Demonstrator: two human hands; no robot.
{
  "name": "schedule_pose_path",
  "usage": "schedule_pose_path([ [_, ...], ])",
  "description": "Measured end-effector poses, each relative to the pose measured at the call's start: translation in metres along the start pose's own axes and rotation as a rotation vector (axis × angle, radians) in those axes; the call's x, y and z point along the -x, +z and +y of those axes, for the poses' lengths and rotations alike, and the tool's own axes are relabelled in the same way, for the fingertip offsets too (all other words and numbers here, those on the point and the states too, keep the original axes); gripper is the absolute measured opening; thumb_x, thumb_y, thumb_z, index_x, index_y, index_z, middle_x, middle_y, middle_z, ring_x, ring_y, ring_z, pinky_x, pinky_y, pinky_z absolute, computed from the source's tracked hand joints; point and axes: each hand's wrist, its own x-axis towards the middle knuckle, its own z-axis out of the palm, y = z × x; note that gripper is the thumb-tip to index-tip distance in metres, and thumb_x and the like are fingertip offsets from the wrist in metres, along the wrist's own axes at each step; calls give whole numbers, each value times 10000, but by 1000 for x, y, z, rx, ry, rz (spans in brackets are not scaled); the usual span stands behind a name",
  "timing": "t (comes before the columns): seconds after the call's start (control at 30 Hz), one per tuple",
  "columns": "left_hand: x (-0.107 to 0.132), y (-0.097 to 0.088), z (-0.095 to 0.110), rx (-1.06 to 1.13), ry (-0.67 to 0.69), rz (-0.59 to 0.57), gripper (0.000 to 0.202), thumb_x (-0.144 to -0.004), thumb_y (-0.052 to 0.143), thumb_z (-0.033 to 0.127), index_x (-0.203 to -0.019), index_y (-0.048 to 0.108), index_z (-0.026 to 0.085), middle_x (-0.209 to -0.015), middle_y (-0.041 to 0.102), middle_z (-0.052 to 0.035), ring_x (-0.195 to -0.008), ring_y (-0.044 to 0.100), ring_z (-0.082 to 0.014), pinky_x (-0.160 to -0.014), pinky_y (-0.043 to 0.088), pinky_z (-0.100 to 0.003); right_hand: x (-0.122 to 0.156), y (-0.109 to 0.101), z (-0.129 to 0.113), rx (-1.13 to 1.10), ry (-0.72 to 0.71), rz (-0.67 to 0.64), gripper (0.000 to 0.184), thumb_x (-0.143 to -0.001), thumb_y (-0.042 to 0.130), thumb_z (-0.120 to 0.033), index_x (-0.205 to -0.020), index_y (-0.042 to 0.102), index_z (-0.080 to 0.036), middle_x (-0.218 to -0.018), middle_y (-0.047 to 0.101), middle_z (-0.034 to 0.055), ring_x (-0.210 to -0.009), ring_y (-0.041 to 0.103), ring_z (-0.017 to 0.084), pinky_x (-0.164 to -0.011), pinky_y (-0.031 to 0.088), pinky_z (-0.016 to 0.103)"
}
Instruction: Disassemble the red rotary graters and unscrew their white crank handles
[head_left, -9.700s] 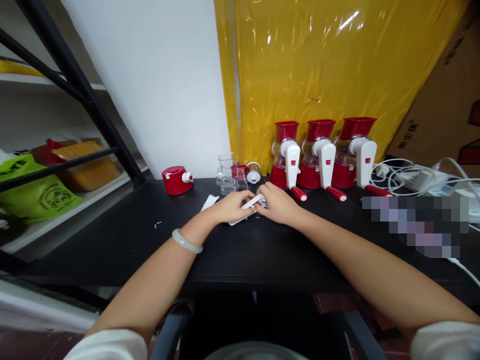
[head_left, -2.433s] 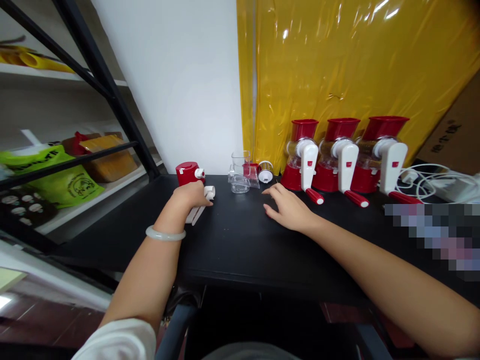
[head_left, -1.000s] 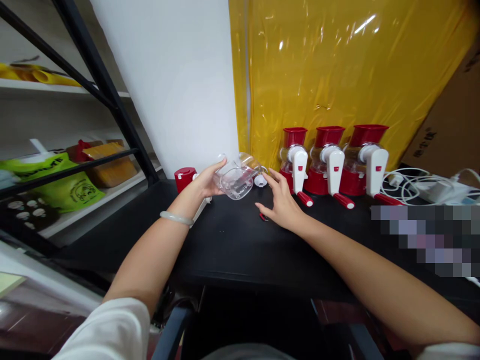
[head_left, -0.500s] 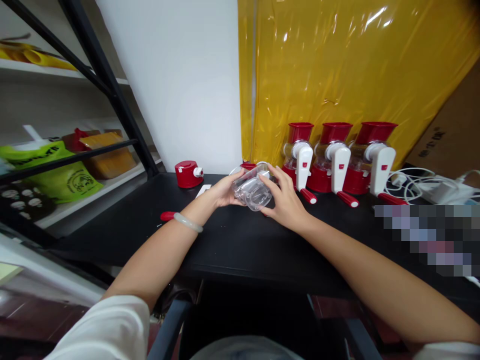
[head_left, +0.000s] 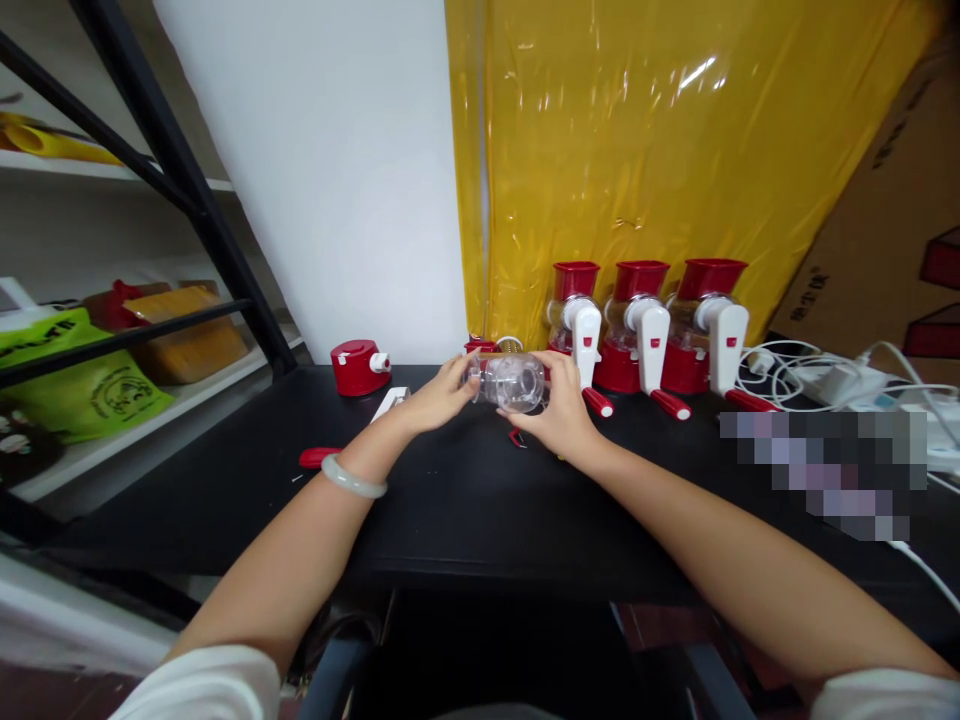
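Both of my hands hold a clear plastic housing (head_left: 508,381) just above the black table (head_left: 465,500), lying on its side. My left hand (head_left: 435,397) grips its left end and my right hand (head_left: 553,413) cups its right side from below. A small red piece (head_left: 516,437) lies on the table under my right hand. Behind the housing a red part (head_left: 480,347) and a metal drum (head_left: 510,344) peek out. Left of my left hand lie a white crank (head_left: 390,402) and its red handle (head_left: 319,457).
A red base with a white knob (head_left: 358,366) stands at the back left. Three assembled red-and-white crank grinders (head_left: 649,330) line the yellow sheet. White cables and a charger (head_left: 825,375) lie at the right. Shelves with bags (head_left: 82,390) stand left.
My left hand picked the clear housing up from the back of the table. Both hands now hold it, turned on its side and brought lower and nearer the table.
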Motion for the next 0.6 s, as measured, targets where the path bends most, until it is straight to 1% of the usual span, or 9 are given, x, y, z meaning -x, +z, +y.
schedule_pose_path([
  [0.07,-1,-3,-2,-179,118,52,960,-668,691,696,-1452,417,214,-1562,316,-167,-1441,268,-390,-1140,303,-515,-1,1,1,-42,51,18,778,-657,799,-441,-1293,408,-220,-1299,452,153,-1256,452,315,-1008,451,526],
  [0.1,-1,-3,-3,-233,175,63,1018,-610,765,654,-1451,409,204,-1561,315,-174,-1452,244,-387,-1173,239,-509,0,3,2,-77,84,19,781,-655,799,-458,-1286,409,-215,-1298,451,153,-1245,465,308,-997,465,515],
  [0.13,-1,-3,-3,-256,223,64,1048,-574,811,613,-1448,402,204,-1551,332,-177,-1447,263,-378,-1183,220,-495,0,4,3,-124,120,15,785,-655,798,-471,-1284,407,-211,-1300,449,152,-1235,480,300,-983,482,499],
  [0.2,0,-1,-1,-230,265,64,1010,-580,833,559,-1426,401,214,-1493,422,-169,-1383,391,-351,-1154,291,-465,0,6,4,-244,191,-4,785,-669,786,-484,-1293,394,-214,-1317,437,149,-1219,507,277,-959,512,461],
  [0.3,2,2,2,-167,190,87,879,-618,822,525,-1346,438,217,-1354,559,-145,-1228,558,-319,-1048,421,-438,-1,8,6,-395,273,-52,755,-726,738,-496,-1329,376,-221,-1372,388,155,-1207,539,248,-944,531,416],
  [0.4,2,0,2,-122,149,98,830,-611,829,508,-1292,463,207,-1285,610,-130,-1165,603,-300,-1011,450,-420,-4,8,11,-426,318,-94,675,-813,644,-505,-1364,385,-214,-1399,360,171,-1209,556,242,-972,512,415],
  [0.47,1,-5,0,-91,129,110,798,-644,804,511,-1299,470,204,-1244,641,-125,-1137,623,-287,-1006,457,-415,-5,8,16,-398,337,-126,605,-873,562,-505,-1373,397,-207,-1399,382,178,-1209,565,240,-1000,489,425],
  [0.53,-1,-11,-3,-106,89,130,785,-667,780,526,-1316,483,199,-1208,665,-123,-1111,639,-286,-996,465,-416,-6,7,19,-345,324,-167,577,-902,525,-486,-1377,400,-184,-1381,428,188,-1212,567,241,-1015,473,431],
  [0.6,-2,-18,-7,-186,67,148,806,-661,773,547,-1335,498,200,-1235,660,-125,-1128,630,-299,-1002,459,-416,-7,5,18,-262,267,-206,563,-919,514,-427,-1393,375,-157,-1296,523,184,-1185,585,238,-1011,472,437],
])
